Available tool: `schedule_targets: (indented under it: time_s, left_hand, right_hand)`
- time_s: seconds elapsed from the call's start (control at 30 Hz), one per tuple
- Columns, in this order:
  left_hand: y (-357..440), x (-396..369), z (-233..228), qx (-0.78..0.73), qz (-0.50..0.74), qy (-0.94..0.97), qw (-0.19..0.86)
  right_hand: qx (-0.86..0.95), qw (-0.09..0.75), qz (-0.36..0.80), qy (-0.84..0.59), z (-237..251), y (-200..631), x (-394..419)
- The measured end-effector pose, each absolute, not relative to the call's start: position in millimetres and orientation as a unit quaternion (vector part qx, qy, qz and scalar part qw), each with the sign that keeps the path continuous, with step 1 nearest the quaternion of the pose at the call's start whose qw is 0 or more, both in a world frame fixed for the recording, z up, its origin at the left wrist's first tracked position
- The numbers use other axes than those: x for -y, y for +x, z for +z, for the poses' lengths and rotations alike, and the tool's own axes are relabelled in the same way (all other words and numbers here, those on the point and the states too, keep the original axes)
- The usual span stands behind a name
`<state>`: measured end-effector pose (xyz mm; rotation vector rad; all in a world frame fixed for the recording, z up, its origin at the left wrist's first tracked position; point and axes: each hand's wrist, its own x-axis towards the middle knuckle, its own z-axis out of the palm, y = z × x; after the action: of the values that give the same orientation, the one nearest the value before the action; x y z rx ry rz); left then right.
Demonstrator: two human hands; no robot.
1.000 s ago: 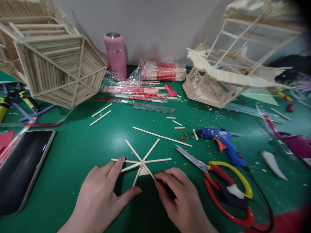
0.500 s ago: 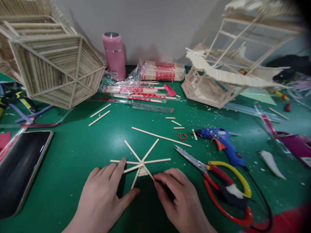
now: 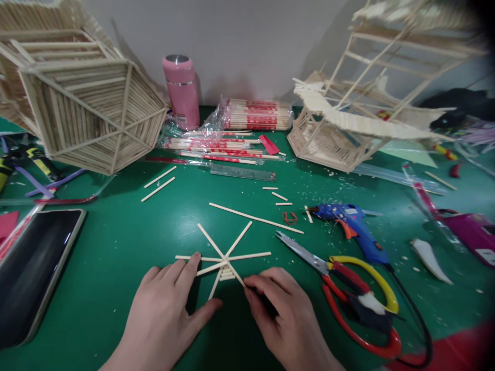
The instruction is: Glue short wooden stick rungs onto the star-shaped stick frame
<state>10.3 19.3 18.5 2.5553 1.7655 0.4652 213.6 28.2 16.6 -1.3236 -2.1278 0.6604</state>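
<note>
green table mat [image 3: 127, 232]: one, covering the whole work surface, speckled with wood crumbs.
stick models: two big ones. a hexagonal stick-built frame [image 3: 88, 116] leans at the far left; a tall open stick tower with a curved roof piece [image 3: 348, 121] stands at the far right, its top cut off by the picture edge.
phone: one dark-screened phone [image 3: 34, 268] lies flat at the near left, partly out of view.
hands: two, both the person's own. the left hand [image 3: 162, 314] lies spread and flat on the mat, index fingertip pressing one left spoke of the star. the right hand [image 3: 286, 319] is curled, thumb and forefinger pinched together at the tip of the near-right spoke; whether it grips a separate small piece cannot be told.
stick star: one six-spoked star of thin wooden sticks [image 3: 224, 255], flat on the mat between the hands, with a few short sticks stacked near its hub.
tools: one pair of red and yellow handled shears [image 3: 348, 288] just right of the right hand; one blue glue gun [image 3: 358, 229] beyond them, its black cord trailing off the near edge.
bottle: one pink flask with a metal cap [image 3: 181, 93] upright against the wall.
chopstick packs: one wrapped bundle [image 3: 258, 114] and loose red-sleeved pairs [image 3: 216, 147] beside the flask; exact count hard to make out.
loose sticks: one long stick [image 3: 255, 217] behind the star, two medium sticks [image 3: 158, 183] to the left.
</note>
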Motion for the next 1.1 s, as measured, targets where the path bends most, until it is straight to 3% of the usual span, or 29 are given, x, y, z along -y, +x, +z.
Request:
schedule_targets:
  time_s: [0.8, 1.1]
  left_hand:
    - [9.6, -19.7, 16.8, -0.569, 0.155, 0.807, 0.008]
    - [8.8, -22.0, 15.3, -0.564, 0.148, 0.812, -0.004]
  right_hand:
    - [0.806, 0.299, 0.226, -0.459, 21.8, 214.5, -36.1]
    - [0.862, 0.163, 0.244, -0.413, 24.2, 200.8, -59.2]
